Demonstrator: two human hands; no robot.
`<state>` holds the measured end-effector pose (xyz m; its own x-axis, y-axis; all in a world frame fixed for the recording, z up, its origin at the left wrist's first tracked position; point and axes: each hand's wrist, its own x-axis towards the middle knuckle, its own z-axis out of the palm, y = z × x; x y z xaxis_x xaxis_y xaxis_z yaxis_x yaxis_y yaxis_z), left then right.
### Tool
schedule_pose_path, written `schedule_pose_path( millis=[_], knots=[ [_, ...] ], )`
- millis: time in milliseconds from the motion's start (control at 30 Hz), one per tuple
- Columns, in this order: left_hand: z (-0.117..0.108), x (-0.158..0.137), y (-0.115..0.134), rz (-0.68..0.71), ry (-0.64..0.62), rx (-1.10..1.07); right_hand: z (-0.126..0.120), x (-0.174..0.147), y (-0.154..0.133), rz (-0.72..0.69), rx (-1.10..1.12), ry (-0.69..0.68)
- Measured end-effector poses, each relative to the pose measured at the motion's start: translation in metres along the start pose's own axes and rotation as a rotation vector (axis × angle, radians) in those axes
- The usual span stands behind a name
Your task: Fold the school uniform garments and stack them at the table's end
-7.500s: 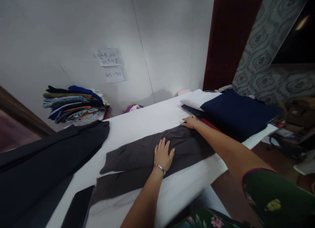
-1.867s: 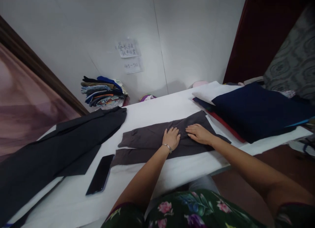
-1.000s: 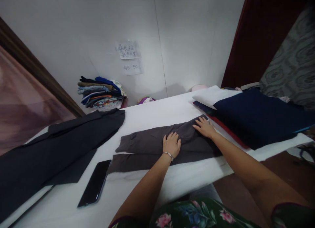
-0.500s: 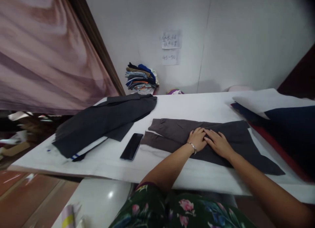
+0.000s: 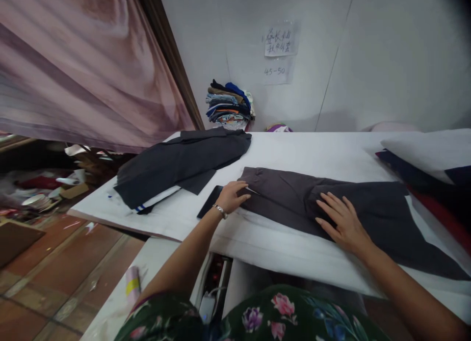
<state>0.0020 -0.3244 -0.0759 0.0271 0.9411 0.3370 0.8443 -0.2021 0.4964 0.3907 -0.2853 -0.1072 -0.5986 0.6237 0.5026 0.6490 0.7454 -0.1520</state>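
Observation:
A pair of dark grey trousers [image 5: 283,194] lies lengthwise on the white-covered table, its leg ends at the left and the wider part reaching right. At the leg ends is my left hand [image 5: 231,196], wearing a silver bracelet; its thumb and fingers are apart over the cuff edge. My right hand [image 5: 342,221] rests open on the middle of the trousers, fingers spread, with a crease in the cloth beside it. Partly hidden behind my left hand, a black phone [image 5: 209,202] lies on the table.
Dark garments [image 5: 176,164] lie on the table [image 5: 294,149] at the left. Folded clothes [image 5: 228,103] are stacked by the wall. Navy and red cloth [image 5: 434,198] lies at the right. Handwritten papers [image 5: 279,41] hang on the wall. A pink curtain [image 5: 91,61] hangs at the left.
My left hand has moved left from beside my right hand to the trouser leg ends. My right hand stays on the trousers, fingers now more spread. The view has shifted left.

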Motion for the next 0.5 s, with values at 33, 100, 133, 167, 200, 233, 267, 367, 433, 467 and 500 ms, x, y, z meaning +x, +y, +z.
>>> schedule_pose_path(
  millis=[33, 100, 133, 167, 200, 233, 267, 367, 433, 467, 500],
  knots=[
    [-0.006, -0.008, -0.005, 0.027, -0.054, 0.027, 0.0, -0.001, -0.007, -0.043, -0.007, 0.003],
    [-0.012, -0.022, -0.012, 0.056, -0.162, 0.097, 0.002, -0.004, -0.016, -0.134, -0.021, -0.002],
    [-0.013, -0.027, -0.013, 0.055, -0.208, 0.133, 0.005, -0.005, -0.019, -0.181, -0.025, -0.018],
    [-0.013, -0.031, -0.015, 0.048, -0.246, 0.163, 0.008, -0.007, -0.021, -0.22, -0.029, -0.04],
    [-0.012, -0.033, -0.016, 0.045, -0.281, 0.189, 0.011, -0.008, -0.023, -0.251, -0.032, -0.069],
    [-0.011, -0.035, -0.017, 0.052, -0.313, 0.209, 0.015, -0.01, -0.023, -0.268, -0.037, -0.099],
    [-0.011, -0.036, -0.019, 0.069, -0.343, 0.225, 0.018, -0.011, -0.024, -0.274, -0.042, -0.129],
    [-0.011, -0.037, -0.026, 0.142, -0.391, 0.266, 0.024, -0.014, -0.023, -0.255, -0.054, -0.183],
    [-0.012, -0.036, -0.029, 0.174, -0.386, 0.291, 0.026, -0.015, -0.021, -0.236, -0.049, -0.187],
    [-0.013, -0.035, -0.03, 0.185, -0.381, 0.305, 0.026, -0.015, -0.021, -0.227, -0.041, -0.186],
    [-0.014, -0.035, -0.029, 0.194, -0.378, 0.32, 0.027, -0.015, -0.02, -0.22, -0.029, -0.183]
  ],
)
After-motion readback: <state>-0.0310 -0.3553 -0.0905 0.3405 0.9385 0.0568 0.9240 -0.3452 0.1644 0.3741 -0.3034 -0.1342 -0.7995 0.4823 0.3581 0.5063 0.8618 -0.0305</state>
